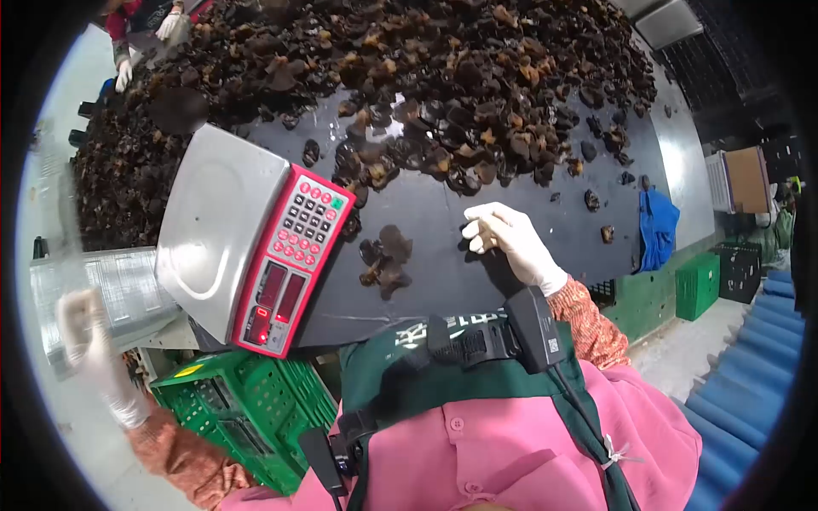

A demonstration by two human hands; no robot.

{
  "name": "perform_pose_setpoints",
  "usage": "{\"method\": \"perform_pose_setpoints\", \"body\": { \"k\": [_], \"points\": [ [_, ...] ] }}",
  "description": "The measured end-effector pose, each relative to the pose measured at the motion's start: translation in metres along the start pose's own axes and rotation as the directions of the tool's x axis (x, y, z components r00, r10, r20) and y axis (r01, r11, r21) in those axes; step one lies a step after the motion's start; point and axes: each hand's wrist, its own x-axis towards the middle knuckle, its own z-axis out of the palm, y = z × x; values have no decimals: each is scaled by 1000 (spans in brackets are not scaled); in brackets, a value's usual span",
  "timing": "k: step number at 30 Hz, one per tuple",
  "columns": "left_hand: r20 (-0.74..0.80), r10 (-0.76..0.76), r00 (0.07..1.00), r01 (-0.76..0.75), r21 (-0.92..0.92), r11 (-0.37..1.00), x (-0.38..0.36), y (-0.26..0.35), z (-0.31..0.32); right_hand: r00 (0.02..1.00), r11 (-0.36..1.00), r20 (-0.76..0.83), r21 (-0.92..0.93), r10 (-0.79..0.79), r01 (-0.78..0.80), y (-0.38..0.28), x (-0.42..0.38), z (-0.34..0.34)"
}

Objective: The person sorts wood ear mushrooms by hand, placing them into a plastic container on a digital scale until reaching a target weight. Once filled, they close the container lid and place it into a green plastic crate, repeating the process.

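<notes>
My right hand, in a white glove, is over the dark tabletop with its fingers curled around a small dark piece of wood ear mushroom. A loose clump of wood ear mushrooms lies to its left, beside the scale. Out at the far left, my gloved left hand is closed and blurred by motion, next to a stack of clear plastic trays; what it grips I cannot tell. Between the hands stands a red digital scale with a bare metal pan and a lit display.
A big heap of wood ear mushrooms covers the back of the table. Green crates stand below the scale. A blue cloth hangs at the table's right edge, near another green crate. Another person's gloved hand shows at top left.
</notes>
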Motion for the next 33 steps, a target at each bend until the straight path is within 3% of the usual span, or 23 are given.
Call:
{"method": "perform_pose_setpoints", "body": {
  "k": [2, 4, 7, 10, 11, 14, 16, 18, 20, 23, 24, 27, 28, 30, 32, 33],
  "points": [
    [92, 191, 977, -201, 104, 974, -25, 4, 48, 1000, 999, 5, -36, -12, 13, -7, -4, 4],
    [244, 370, 897, -403, 100, 910, -46, 2, 88, 999, 993, 0, -107, -40, 40, -6, -3, 2],
    [411, 423, 807, -519, 154, 841, -67, 0, 117, 1000, 984, -28, -180, 1, -6, -12, -2, 4],
    [248, 484, 839, -540, 266, 799, -73, 33, 112, 999, 954, -14, -297, -51, 45, -21, 6, 15],
    [199, 500, 843, -538, 299, 788, -75, 45, 107, 996, 944, 15, -318, -91, 91, -25, 12, 22],
    [218, 423, 880, -413, -91, 906, -105, 80, 115, 938, 785, 141, -515, -318, 344, -29, 42, 44],
    [405, 419, 813, -321, -289, 902, -129, 97, 145, 875, 656, 215, -591, -433, 470, -29, 62, 63],
    [456, 426, 782, -316, -299, 900, -158, 95, 185, 779, 441, 322, -679, -538, 586, -26, 77, 78],
    [555, 236, 798, -68, -307, 949, -182, 97, 211, 675, 280, 446, -670, -587, 687, -16, 80, 89],
    [466, 212, 859, -68, -308, 949, -197, 112, 238, 681, 140, 526, -730, -510, 669, -2, 67, 102],
    [403, 279, 871, -183, -261, 948, -195, 118, 243, 694, 105, 537, -749, -480, 654, 5, 61, 102],
    [471, 241, 848, 23, -488, 873, -201, 120, 260, 719, 225, 577, -697, -386, 681, 7, 50, 94],
    [468, 329, 820, -102, -446, 889, -196, 121, 259, 720, 204, 544, -719, -430, 665, 4, 53, 94],
    [446, 354, 822, -111, -484, 868, -198, 118, 263, 706, 159, 474, -761, -526, 629, -10, 66, 94],
    [463, 246, 852, 78, -576, 814, -198, 119, 261, 660, 39, 440, -814, -609, 579, -30, 82, 108],
    [404, 261, 877, 5, -550, 835, -199, 116, 261, 558, -47, 478, -786, -678, 616, -30, 98, 115]
  ]
}}
